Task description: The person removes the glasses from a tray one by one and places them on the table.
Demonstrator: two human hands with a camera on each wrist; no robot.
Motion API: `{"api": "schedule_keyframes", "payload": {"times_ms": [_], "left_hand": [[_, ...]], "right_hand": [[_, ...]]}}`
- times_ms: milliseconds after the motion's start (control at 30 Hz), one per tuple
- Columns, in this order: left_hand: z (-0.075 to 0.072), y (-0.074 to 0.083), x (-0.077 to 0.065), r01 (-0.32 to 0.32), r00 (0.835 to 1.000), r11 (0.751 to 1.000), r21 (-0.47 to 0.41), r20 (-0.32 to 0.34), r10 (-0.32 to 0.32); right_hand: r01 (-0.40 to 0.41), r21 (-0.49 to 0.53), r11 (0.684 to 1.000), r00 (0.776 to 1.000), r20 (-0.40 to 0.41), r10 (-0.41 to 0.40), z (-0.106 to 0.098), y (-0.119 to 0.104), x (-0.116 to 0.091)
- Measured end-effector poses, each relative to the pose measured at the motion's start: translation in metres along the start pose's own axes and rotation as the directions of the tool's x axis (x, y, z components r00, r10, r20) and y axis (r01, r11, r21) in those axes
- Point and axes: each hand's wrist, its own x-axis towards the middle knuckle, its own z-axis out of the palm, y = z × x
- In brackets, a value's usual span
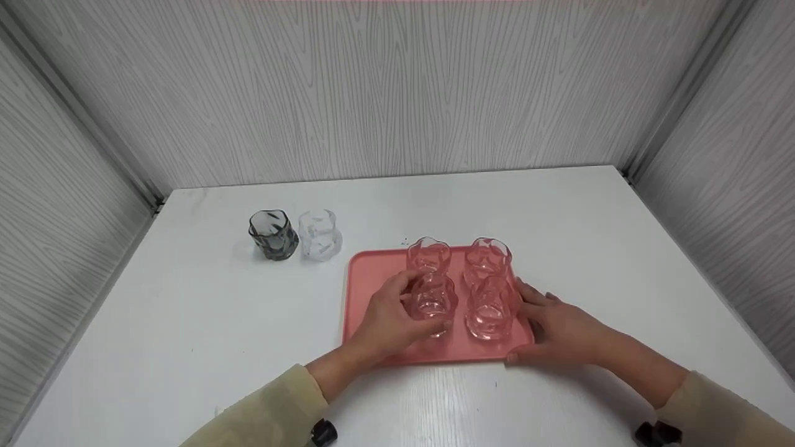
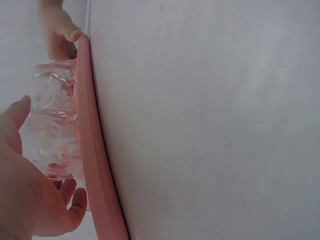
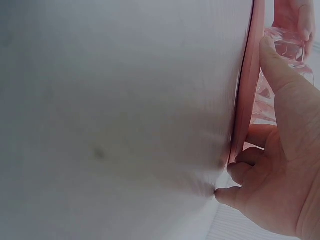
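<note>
A pink tray (image 1: 385, 359) lies on the white table. Four-cornered on it stand several clear wavy glasses, among them a back left glass (image 1: 428, 253), a back right glass (image 1: 489, 253) and a front right glass (image 1: 489, 316). My left hand (image 1: 388, 316) holds the front left glass (image 1: 433, 301), thumb at its front and fingers round its far left side. My right hand (image 1: 562, 332) grips the tray's front right corner, the thumb (image 3: 272, 62) on the front edge and the other fingers along the right side. In the left wrist view, the left fingertips (image 2: 77, 202) curl beside the clear glasses.
Farther back on the left, a smoky grey glass (image 1: 273, 236) stands beside another clear glass (image 1: 320, 236), both off the tray. Pale wood-grain panels (image 1: 397, 93) rise behind the table (image 1: 186, 323) and at both sides.
</note>
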Motion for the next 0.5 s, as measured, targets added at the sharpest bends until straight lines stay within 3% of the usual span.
{"api": "schedule_keyframes", "payload": {"times_ms": [300, 500], "left_hand": [[0.0057, -0.0006, 0.0027, 0.031, 0.999, 0.998, 0.047, -0.035, -0.029], [0.0068, -0.0007, 0.0024, 0.043, 0.998, 0.999, 0.032, -0.049, -0.042]], "right_hand": [[-0.009, 0.005, 1.0, 1.0, 0.006, 0.009, -0.0006, 0.0001, 0.0], [-0.023, 0.007, 1.0, 1.0, 0.013, 0.023, -0.0008, -0.0012, -0.0009]]}}
